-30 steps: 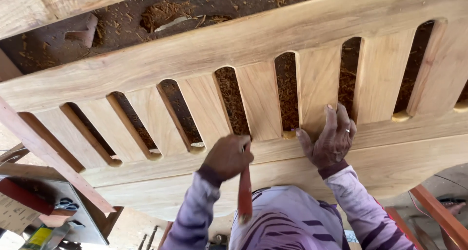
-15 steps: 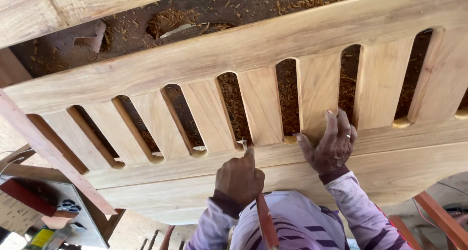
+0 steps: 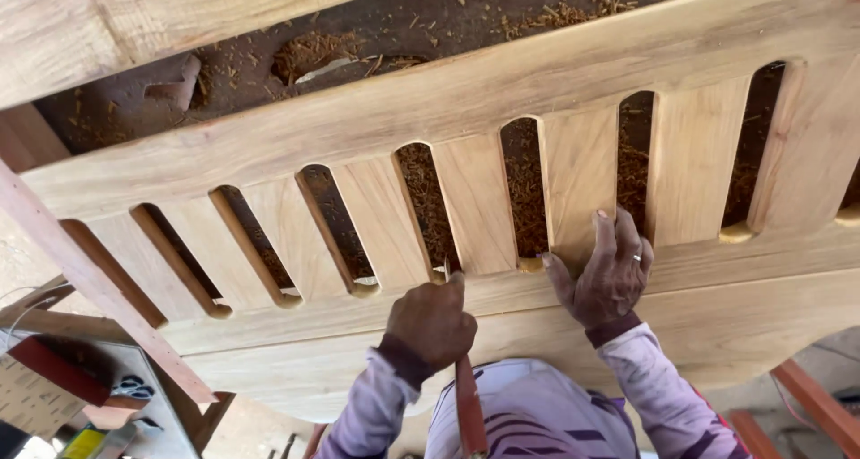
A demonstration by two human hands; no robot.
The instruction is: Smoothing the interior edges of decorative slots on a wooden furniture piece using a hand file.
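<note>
Two hands | left hand (image 3: 433,320) fisted on chisel (image 3: 468,405) | right hand (image 3: 607,275) spread flat on slatted panel (image 3: 573,65)

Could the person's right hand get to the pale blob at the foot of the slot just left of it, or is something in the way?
Probably yes. The right hand lies flat on the slatted wooden panel, its thumb right beside the pale blob. Nothing lies between them; the left hand with its red-handled tool works one slot further left.

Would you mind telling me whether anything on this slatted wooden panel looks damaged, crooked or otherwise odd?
Nothing looks damaged. The slatted panel fans its slats evenly, the left hand holds a red-handled tool at a slot's lower end, and the right hand lies flat beside it. Sawdust covers the ground beneath.
</note>
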